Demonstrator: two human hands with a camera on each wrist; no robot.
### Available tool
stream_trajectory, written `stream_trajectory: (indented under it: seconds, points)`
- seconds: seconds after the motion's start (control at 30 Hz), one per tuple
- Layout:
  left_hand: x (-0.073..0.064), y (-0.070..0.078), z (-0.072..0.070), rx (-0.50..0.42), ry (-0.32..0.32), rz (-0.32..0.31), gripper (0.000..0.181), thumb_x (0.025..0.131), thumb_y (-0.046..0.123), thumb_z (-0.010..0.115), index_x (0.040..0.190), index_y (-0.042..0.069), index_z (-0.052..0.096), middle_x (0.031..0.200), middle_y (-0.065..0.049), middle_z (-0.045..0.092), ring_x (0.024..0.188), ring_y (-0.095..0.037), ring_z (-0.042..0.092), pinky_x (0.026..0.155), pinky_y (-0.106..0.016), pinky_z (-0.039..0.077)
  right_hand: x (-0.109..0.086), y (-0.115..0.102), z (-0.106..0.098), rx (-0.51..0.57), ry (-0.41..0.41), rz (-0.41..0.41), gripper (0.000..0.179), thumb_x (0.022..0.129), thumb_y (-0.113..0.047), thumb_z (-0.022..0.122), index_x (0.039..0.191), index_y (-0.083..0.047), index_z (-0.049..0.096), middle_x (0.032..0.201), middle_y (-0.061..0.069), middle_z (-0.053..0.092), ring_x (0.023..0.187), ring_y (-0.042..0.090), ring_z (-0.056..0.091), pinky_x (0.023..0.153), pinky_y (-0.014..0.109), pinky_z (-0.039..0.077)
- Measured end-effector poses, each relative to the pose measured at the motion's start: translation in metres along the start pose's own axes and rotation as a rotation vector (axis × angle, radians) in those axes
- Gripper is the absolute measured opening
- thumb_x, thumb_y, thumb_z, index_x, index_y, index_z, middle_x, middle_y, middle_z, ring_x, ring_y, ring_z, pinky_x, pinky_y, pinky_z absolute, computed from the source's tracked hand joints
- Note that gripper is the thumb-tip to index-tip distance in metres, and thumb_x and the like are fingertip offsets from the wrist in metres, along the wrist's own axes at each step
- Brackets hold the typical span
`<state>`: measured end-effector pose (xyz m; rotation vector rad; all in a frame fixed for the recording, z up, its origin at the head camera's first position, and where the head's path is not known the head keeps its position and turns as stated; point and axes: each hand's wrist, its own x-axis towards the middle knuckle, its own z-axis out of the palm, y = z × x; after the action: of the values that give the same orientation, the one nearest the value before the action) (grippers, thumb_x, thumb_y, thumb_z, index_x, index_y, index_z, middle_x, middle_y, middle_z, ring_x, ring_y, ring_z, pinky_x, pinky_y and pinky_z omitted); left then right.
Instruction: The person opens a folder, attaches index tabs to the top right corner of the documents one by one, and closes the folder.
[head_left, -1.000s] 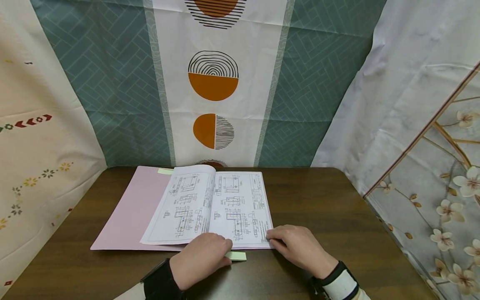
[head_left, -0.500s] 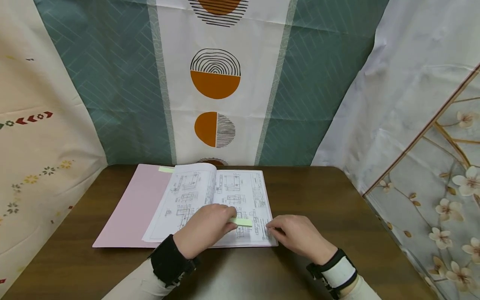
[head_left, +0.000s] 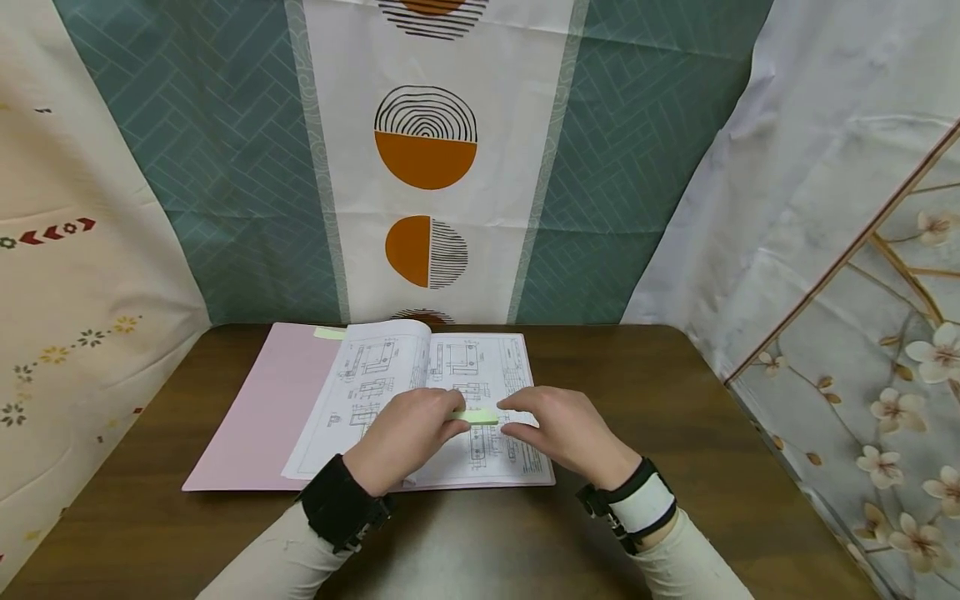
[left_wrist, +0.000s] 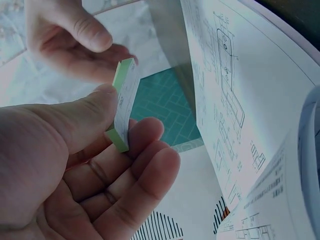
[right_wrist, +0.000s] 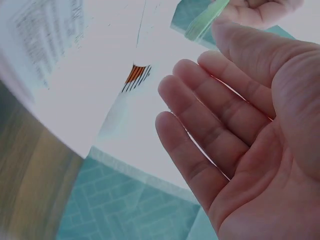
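Observation:
Over the open book of technical drawings (head_left: 517,458), my left hand (head_left: 408,429) pinches a narrow pad of green sticky notes (head_left: 480,417) between thumb and fingers. The left wrist view shows the pad (left_wrist: 126,102) with green edges and a printed face. My right hand (head_left: 566,429) is just right of the pad's free end, thumb and forefinger apart, holding nothing. Its fingers look loosely extended in the right wrist view, with the green pad (right_wrist: 206,21) beyond the thumb. Both hands hide part of the lower pages.
The book's pink cover (head_left: 240,433) lies flat at the left, with a pale green sticky strip (head_left: 329,332) at its top edge. Underneath is a dark wooden table (head_left: 622,367). Patterned cloth (head_left: 622,167) hangs behind and at both sides.
My left hand has lifted the green pad from the book's lower edge up over the right page. My right hand has left the page's right edge and moved left towards the pad.

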<state>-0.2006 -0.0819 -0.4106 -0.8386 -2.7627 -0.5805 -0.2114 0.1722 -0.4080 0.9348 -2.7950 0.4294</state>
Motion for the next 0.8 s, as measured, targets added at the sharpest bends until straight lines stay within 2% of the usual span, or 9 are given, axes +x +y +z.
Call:
stream_trajectory:
  seconds: [0.3,0.6,0.8]
  points:
    - [-0.0004,0.0001,-0.0001,-0.029,0.018,0.001,0.017,0.095,0.026,0.089,0.099,0.018,0.075,0.082,0.012,0.065,0.072,-0.009,0.055,0.07,-0.027,0.048,0.0101,-0.0058,0.0015,0.039,0.009,-0.012,0.038,0.09,-0.026,0.095,0.125,-0.014,0.083,0.119,0.001,0.082,0.107,0.019,0.078,0.092,0.043,0.063]
    - [-0.0011,0.0002,0.0018,-0.034,0.012,0.009,0.016,0.096,0.027,0.089,0.099,0.019,0.075,0.082,0.013,0.064,0.072,-0.009,0.055,0.07,-0.027,0.048,0.0108,-0.0055,0.0018,0.06,0.023,-0.035,0.034,0.089,-0.018,0.095,0.121,-0.011,0.084,0.111,0.002,0.083,0.099,0.022,0.079,0.084,0.041,0.064]
    - [-0.0007,0.0016,0.0021,-0.029,0.012,0.028,0.016,0.096,0.026,0.088,0.098,0.018,0.074,0.081,0.012,0.064,0.071,-0.01,0.054,0.069,-0.028,0.048,0.0101,-0.0047,0.0034,0.047,0.054,-0.053,0.027,0.091,-0.018,0.093,0.118,-0.014,0.086,0.106,-0.002,0.082,0.094,0.017,0.078,0.081,0.036,0.063]
